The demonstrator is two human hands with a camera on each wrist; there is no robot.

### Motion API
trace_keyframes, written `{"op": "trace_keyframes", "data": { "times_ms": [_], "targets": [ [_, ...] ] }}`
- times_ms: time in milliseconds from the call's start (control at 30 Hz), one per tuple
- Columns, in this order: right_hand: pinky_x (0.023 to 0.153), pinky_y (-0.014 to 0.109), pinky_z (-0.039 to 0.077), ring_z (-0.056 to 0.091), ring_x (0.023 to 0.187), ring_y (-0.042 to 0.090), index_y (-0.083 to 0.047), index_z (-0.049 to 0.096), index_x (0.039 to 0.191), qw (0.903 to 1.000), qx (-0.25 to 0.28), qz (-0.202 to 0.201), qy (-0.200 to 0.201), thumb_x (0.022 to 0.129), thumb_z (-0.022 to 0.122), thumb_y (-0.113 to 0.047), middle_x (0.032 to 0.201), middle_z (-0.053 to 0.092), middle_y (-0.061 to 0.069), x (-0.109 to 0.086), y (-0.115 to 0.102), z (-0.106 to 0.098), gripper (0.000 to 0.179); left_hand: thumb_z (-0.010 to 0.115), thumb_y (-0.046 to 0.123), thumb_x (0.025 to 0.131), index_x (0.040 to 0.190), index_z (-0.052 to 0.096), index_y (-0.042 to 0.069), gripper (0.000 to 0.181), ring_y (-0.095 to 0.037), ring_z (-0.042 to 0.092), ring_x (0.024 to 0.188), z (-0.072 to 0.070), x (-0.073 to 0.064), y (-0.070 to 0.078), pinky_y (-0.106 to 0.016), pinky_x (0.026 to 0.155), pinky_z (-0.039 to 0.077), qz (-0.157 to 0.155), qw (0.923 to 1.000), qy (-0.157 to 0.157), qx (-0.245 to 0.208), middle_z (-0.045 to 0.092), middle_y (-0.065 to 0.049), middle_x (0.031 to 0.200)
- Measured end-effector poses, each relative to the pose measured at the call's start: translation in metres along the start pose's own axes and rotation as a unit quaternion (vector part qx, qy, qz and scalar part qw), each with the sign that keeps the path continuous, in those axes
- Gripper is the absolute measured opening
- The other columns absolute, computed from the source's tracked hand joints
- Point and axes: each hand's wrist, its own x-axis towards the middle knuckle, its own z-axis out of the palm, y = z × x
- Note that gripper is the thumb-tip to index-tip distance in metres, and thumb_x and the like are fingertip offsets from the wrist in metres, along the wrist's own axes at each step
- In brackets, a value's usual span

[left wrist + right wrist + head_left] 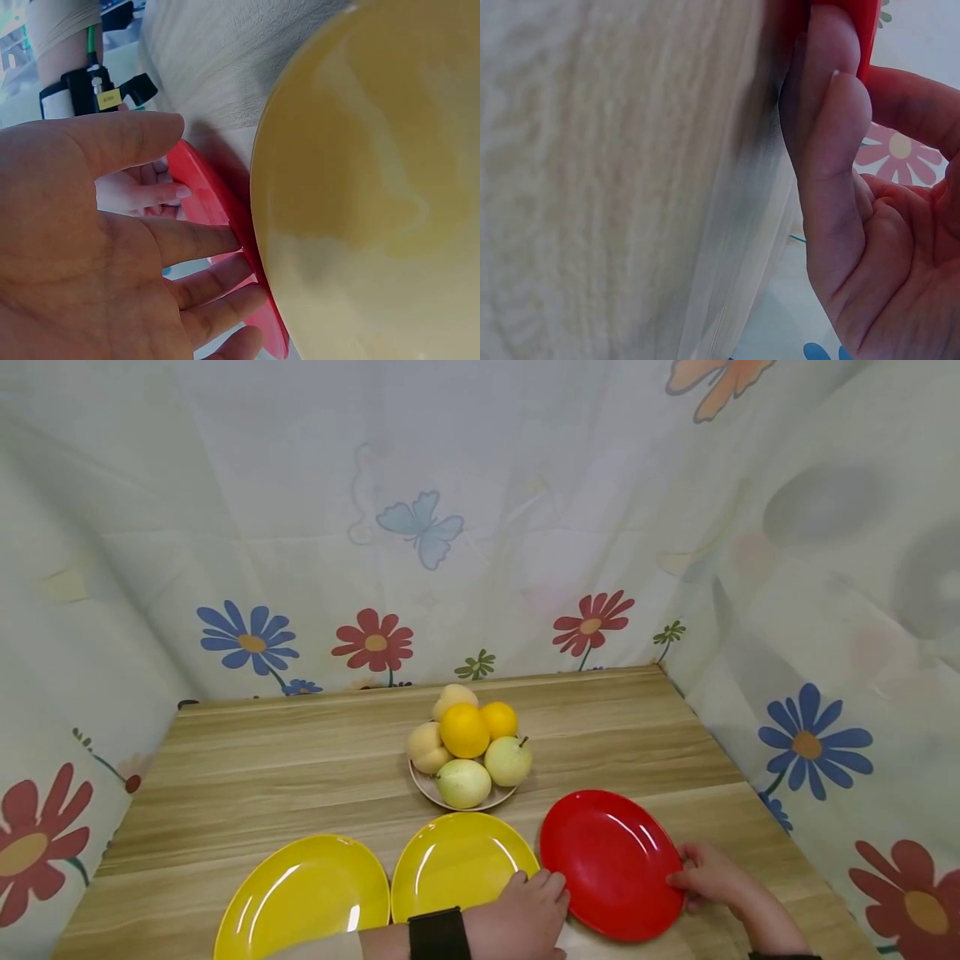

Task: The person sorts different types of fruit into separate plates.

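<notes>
A red plate [611, 864] lies at the right front of the table. My right hand [712, 881] pinches its right rim, thumb on top and fingers curled beneath; the right wrist view shows those fingers [836, 120] under the red edge. My left hand [525, 914] touches the plate's left rim with outstretched fingertips. In the left wrist view its thumb stands apart from the plate, while the fingers [217, 281] reach the red rim. Just left of the red plate is a yellow plate [461, 864], close beside the left fingers.
Another yellow plate [307, 893] lies farther left, partly covered by my left sleeve. Behind the middle plate stands a bowl [431, 788] heaped with oranges [465, 731], pale green pears [463, 783] and peach-coloured fruit [427, 747]. Flowered cloth [480, 543] surrounds the wooden table [285, 768].
</notes>
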Motion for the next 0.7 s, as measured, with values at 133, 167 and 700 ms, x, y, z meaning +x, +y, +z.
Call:
{"op": "trace_keyframes", "data": {
  "times_ms": [133,167,700],
  "targets": [
    [0.062,0.031,0.055,0.062,0.062,0.019,0.015,0.047,0.115,1.0,-0.006,0.004,-0.002,0.085,0.063,-0.003,0.076,0.061,0.009,-0.0018,0.0005,0.001,0.038,0.052,0.058,0.088,0.136,0.049,0.024,0.059,-0.006,0.041,0.105,0.002,-0.0005,-0.0013,-0.024,0.088,0.04,0.009,0.9999,-0.011,-0.004,0.046,0.01,0.119],
    [0.062,0.031,0.055,0.062,0.062,0.019,0.014,0.047,0.114,1.0,-0.006,0.005,-0.002,0.085,0.063,-0.003,0.075,0.061,0.009,-0.0024,0.0004,0.0013,0.037,0.052,0.059,0.088,0.136,0.049,0.024,0.059,-0.006,0.041,0.105,0.0024,-0.0005,-0.0016,-0.024,0.088,0.04,0.01,0.9998,-0.013,-0.005,0.045,0.01,0.12],
    [0.061,0.03,0.055,0.062,0.06,0.019,0.009,0.053,0.105,0.9999,-0.004,0.011,0.007,0.084,0.063,-0.002,0.072,0.062,0.008,-0.0083,-0.0001,0.006,0.025,0.058,0.057,0.083,0.137,0.047,0.027,0.063,-0.006,0.042,0.106,-0.0015,-0.0048,-0.0007,-0.024,0.092,0.041,0.004,0.9993,-0.03,-0.023,0.045,0.011,0.124]
  ]
}}
